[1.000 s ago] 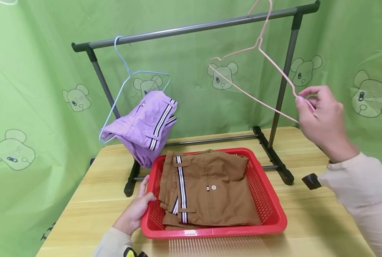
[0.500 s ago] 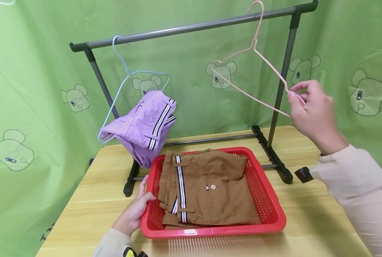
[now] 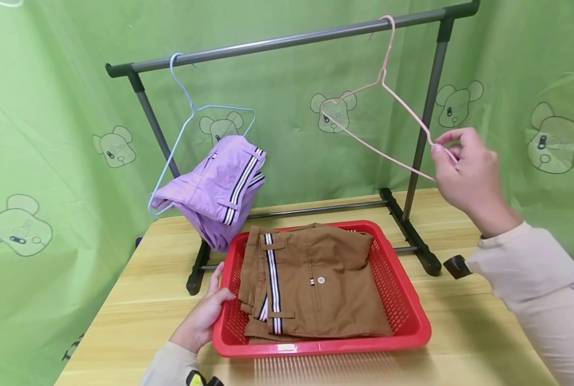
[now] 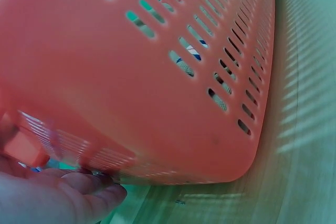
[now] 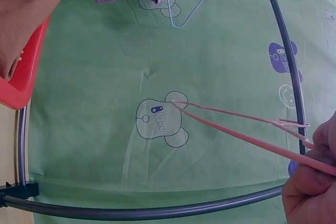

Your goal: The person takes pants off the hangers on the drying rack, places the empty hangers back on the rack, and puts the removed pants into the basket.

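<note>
My right hand (image 3: 470, 177) pinches the right lower corner of a pink wire clothes hanger (image 3: 407, 107). The hanger's hook sits over the rack's grey bar (image 3: 287, 43), near its right end. My left hand (image 3: 202, 316) grips the left rim of a red plastic basket (image 3: 412, 321), thumb over the edge; the left wrist view shows its fingers (image 4: 89, 190) along the basket's outer side. Folded brown trousers (image 3: 335, 300) with a striped waistband lie in the basket. Purple trousers (image 3: 214, 187) hang folded on a blue hanger (image 3: 183, 128) at the bar's left.
The garment rack stands on a light wooden table (image 3: 127, 311), its black right foot (image 3: 412, 236) just behind the basket. A green curtain (image 3: 287, 134) with mouse drawings hangs close behind the rack.
The right hand has moved left with the pink hanger. The hook has come down from above the bar onto it. The left hand and basket stay put.
</note>
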Available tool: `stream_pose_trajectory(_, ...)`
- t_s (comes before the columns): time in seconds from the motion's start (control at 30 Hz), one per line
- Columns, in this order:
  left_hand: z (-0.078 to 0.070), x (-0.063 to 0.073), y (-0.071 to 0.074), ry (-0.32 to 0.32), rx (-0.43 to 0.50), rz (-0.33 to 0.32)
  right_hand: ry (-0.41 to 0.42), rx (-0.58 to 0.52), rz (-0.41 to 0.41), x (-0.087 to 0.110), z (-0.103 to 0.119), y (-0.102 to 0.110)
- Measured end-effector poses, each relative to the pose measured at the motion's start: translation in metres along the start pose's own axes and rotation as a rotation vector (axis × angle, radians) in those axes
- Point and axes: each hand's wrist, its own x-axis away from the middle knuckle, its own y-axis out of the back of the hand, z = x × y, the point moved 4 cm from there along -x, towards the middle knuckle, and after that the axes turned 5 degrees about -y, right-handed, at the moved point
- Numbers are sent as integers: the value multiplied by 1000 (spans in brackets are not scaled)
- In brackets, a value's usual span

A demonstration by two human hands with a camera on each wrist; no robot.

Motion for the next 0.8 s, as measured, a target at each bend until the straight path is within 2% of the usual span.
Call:
stream_pose_trajectory(0.27,0,1,-2,-9,8,-33,-20,-6,20,1,-6,-1)
stream_pose_trajectory(0.37,-1,1,-4,-43,-13,-82,-28,5,31,3,-9,-2)
stream_pose_trajectory(0.57,-5,0,-8,-125,-152,-221,-35,15,7,6,-14,-2)
stream_pose_trajectory(0.8,-4,0,-8,-141,-151,-266,-52,-2,-22,13,-24,-7)
